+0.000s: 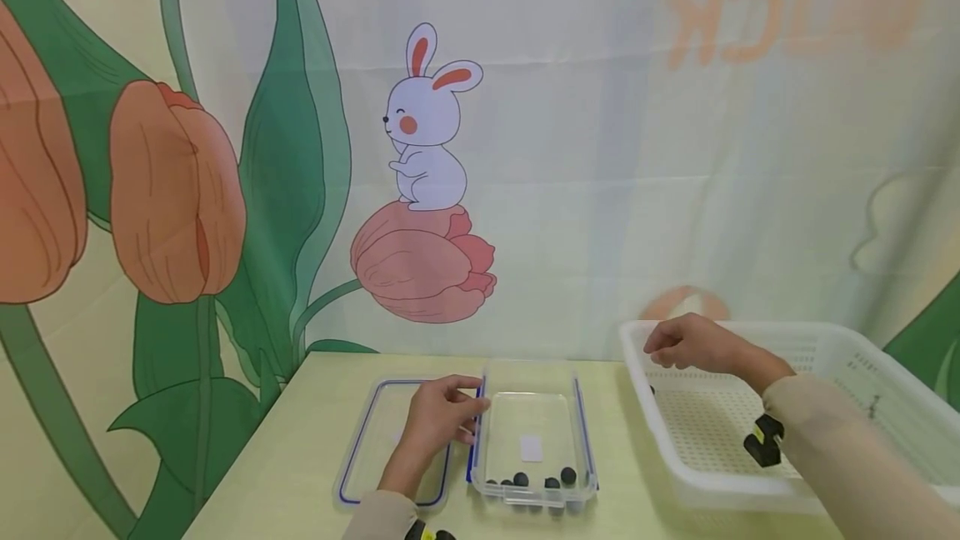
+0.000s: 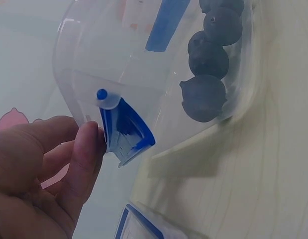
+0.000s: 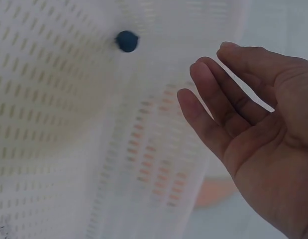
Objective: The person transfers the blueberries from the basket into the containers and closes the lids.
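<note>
At the middle of the table stands a clear plastic container with blue-edged sides. Several blueberries lie along its near end; the left wrist view shows blueberries in a row behind the clear wall. My left hand pinches the container's left rim between thumb and fingers, beside a blue latch. Over the far left corner of a white slotted basket hangs my right hand, fingers loosely bent and nothing in them. One blueberry sits in the basket below that hand.
A clear lid with a blue seal lies flat left of the container, partly under my left forearm. A small white label shows at the container's bottom. Behind the table hangs a printed curtain with tulips and a rabbit.
</note>
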Demonstrator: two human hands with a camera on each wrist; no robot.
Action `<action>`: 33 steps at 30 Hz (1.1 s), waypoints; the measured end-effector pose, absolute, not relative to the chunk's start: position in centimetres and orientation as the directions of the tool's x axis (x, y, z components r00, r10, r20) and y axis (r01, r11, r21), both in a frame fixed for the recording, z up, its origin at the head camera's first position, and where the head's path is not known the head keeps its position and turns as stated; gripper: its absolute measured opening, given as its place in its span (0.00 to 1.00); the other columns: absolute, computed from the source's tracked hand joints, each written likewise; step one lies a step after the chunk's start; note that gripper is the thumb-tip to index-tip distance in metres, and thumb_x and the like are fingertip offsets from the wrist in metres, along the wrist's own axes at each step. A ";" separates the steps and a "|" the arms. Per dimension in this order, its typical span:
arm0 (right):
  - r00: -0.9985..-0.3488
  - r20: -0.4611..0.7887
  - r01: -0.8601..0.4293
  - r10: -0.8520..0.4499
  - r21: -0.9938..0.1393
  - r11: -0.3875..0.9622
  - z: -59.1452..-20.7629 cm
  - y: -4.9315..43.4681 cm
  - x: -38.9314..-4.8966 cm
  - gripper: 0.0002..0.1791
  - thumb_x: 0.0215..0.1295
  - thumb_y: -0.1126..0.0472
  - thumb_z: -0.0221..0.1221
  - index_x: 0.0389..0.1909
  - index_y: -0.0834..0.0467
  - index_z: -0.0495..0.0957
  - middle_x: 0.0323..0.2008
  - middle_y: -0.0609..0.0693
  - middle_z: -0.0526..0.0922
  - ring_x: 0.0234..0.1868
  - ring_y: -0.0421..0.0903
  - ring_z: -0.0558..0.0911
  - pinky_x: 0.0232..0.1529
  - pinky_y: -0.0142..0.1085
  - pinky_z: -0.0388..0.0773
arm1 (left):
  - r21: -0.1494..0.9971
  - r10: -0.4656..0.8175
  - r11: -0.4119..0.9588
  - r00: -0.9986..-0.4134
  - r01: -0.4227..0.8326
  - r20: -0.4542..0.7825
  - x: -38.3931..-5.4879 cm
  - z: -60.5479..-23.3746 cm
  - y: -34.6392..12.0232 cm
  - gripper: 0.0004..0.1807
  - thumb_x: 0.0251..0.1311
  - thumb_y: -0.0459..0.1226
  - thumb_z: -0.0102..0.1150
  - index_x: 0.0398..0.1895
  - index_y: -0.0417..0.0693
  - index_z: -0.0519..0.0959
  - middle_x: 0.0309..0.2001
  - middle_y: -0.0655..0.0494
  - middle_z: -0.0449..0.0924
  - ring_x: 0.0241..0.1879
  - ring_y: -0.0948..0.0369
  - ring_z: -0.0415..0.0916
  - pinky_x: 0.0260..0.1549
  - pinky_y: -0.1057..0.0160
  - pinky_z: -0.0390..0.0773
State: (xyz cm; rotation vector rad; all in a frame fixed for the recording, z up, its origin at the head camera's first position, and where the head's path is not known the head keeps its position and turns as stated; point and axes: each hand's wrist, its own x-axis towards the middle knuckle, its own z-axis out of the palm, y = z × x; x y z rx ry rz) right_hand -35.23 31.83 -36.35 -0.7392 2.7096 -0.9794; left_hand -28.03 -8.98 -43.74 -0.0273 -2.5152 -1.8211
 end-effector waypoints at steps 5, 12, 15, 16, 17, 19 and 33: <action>-0.843 -0.035 -0.393 -0.537 -0.642 0.658 -38.1 32.7 -35.8 0.08 0.76 0.68 0.60 0.49 0.68 0.83 0.38 0.52 0.86 0.38 0.52 0.83 0.40 0.46 0.85 | 0.950 -0.009 0.310 -0.999 0.031 0.036 -28.0 -43.7 -8.9 0.22 0.64 0.33 0.75 0.61 0.39 0.84 0.32 0.50 0.83 0.24 0.59 0.82 0.23 0.61 0.88; -0.842 -0.085 -0.345 -0.533 -0.675 0.652 -39.9 33.2 -36.1 0.10 0.73 0.71 0.62 0.51 0.68 0.85 0.38 0.57 0.88 0.35 0.51 0.80 0.36 0.45 0.81 | 0.950 -0.009 0.311 -0.999 0.027 0.032 -28.1 -43.7 -9.0 0.22 0.64 0.33 0.75 0.60 0.39 0.84 0.32 0.50 0.83 0.24 0.58 0.83 0.23 0.61 0.88; -0.843 -0.093 -0.342 -0.531 -0.668 0.661 -40.5 33.0 -36.3 0.11 0.70 0.72 0.62 0.50 0.66 0.86 0.35 0.55 0.87 0.31 0.48 0.76 0.31 0.41 0.77 | 0.951 -0.011 0.308 -0.999 0.027 0.032 -28.1 -43.7 -9.0 0.22 0.64 0.33 0.75 0.60 0.39 0.84 0.32 0.50 0.82 0.23 0.58 0.83 0.23 0.61 0.88; -0.839 -0.095 -0.348 -0.536 -0.663 0.663 -40.7 33.0 -36.4 0.11 0.69 0.72 0.62 0.50 0.66 0.86 0.33 0.54 0.86 0.29 0.47 0.75 0.29 0.39 0.75 | 0.951 -0.013 0.307 -0.999 0.026 0.032 -28.1 -43.7 -9.0 0.22 0.64 0.33 0.75 0.60 0.39 0.84 0.32 0.50 0.82 0.23 0.58 0.83 0.23 0.61 0.88; -0.837 -0.100 -0.348 -0.538 -0.662 0.664 -40.8 32.9 -36.5 0.11 0.68 0.73 0.62 0.49 0.66 0.86 0.31 0.53 0.85 0.28 0.46 0.73 0.28 0.38 0.73 | 0.952 -0.014 0.307 -0.999 0.025 0.031 -28.1 -43.8 -9.0 0.22 0.64 0.33 0.75 0.60 0.39 0.84 0.32 0.50 0.82 0.23 0.58 0.83 0.23 0.61 0.88; -0.834 -0.109 -0.349 -0.541 -0.654 0.671 -41.1 32.8 -36.6 0.12 0.67 0.74 0.62 0.48 0.64 0.87 0.28 0.51 0.83 0.26 0.44 0.71 0.27 0.36 0.71 | 0.952 -0.016 0.305 -0.999 0.023 0.030 -28.1 -43.7 -9.0 0.22 0.64 0.33 0.75 0.60 0.39 0.84 0.32 0.50 0.82 0.23 0.58 0.83 0.23 0.61 0.88; -0.816 -0.080 -0.447 -0.573 -0.542 0.712 -40.7 32.7 -36.4 0.04 0.65 0.72 0.69 0.35 0.60 0.87 0.30 0.46 0.84 0.29 0.41 0.75 0.28 0.34 0.75 | 0.955 -0.018 0.297 -0.999 0.021 0.027 -28.1 -43.7 -9.0 0.22 0.64 0.33 0.75 0.61 0.39 0.84 0.32 0.50 0.82 0.23 0.59 0.82 0.23 0.61 0.88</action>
